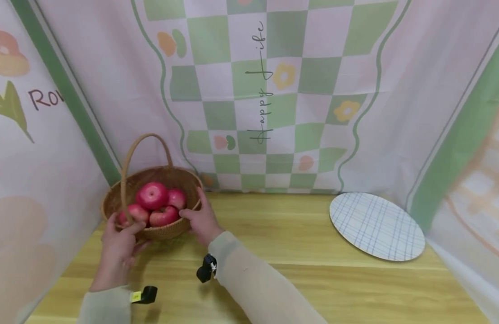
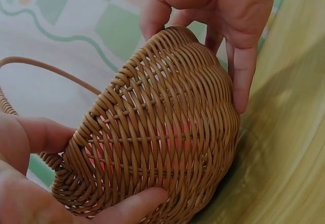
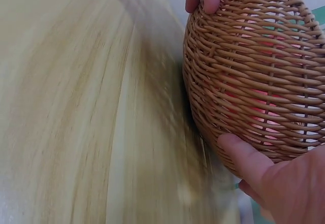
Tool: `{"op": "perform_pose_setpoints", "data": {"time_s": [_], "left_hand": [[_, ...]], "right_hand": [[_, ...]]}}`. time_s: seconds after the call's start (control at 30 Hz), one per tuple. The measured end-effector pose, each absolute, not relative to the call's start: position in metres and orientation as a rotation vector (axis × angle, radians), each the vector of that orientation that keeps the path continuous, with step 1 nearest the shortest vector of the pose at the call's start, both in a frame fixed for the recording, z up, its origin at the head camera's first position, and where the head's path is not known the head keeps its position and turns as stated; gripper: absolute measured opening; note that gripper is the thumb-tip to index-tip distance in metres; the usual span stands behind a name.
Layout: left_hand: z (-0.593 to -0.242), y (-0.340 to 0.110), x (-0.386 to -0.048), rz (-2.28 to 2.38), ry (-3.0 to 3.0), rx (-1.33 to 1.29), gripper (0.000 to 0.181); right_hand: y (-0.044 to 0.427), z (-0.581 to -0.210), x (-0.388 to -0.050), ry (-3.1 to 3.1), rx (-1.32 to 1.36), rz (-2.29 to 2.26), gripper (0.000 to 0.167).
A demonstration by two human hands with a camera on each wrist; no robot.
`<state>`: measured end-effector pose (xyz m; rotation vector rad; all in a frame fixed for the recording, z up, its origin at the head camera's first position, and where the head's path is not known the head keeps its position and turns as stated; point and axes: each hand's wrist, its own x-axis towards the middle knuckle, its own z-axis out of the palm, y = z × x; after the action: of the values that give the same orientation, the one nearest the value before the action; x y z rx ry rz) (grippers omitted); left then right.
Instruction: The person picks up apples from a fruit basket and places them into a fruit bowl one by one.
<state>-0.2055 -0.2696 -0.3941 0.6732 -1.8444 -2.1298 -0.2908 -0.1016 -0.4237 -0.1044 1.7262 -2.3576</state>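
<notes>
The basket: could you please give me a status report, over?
Left hand and right hand gripping basket. Four apples visible inside. Checked plate at right, clear of basket.

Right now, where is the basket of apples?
In the head view, the basket is at the table's left side, held between the left hand and right hand, with the checked plate away to its right.

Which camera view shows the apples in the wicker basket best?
The head view: it looks into the wicker basket from above, so four red apples are visible, partly overlapping. The left wrist and right wrist views face the basket's woven outside and show only reddish patches through the gaps.
</notes>
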Motion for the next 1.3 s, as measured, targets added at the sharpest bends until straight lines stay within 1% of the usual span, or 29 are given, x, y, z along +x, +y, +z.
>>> {"op": "perform_pose_setpoints", "data": {"time_s": [0.1,0.33,0.57,0.77,1.07,1.3], "left_hand": [[-0.395,-0.264,-0.207,-2.126,-1.864,0.634,0.092],[-0.397,-0.248,-0.211,-2.133,-1.879,0.571,0.089],[-0.398,-0.23,-0.211,-2.157,-1.897,0.546,0.095],[-0.4,-0.212,-0.211,-2.173,-1.915,0.512,0.096],[-0.399,-0.185,-0.207,-2.2,-1.944,0.446,0.098],[-0.4,-0.166,-0.205,-2.201,-1.976,0.403,0.098]], "right_hand": [[-0.094,-0.426,-0.29,1.716,-0.098,-2.376,0.097],[-0.075,-0.43,-0.288,1.692,-0.075,-2.416,0.103],[-0.055,-0.427,-0.283,1.732,-0.027,-2.413,0.105],[-0.035,-0.426,-0.276,1.777,-0.009,-2.437,0.108],[-0.003,-0.427,-0.267,1.766,-0.022,-2.473,0.106],[0.022,-0.422,-0.253,1.773,0.012,-2.469,0.105]]}}
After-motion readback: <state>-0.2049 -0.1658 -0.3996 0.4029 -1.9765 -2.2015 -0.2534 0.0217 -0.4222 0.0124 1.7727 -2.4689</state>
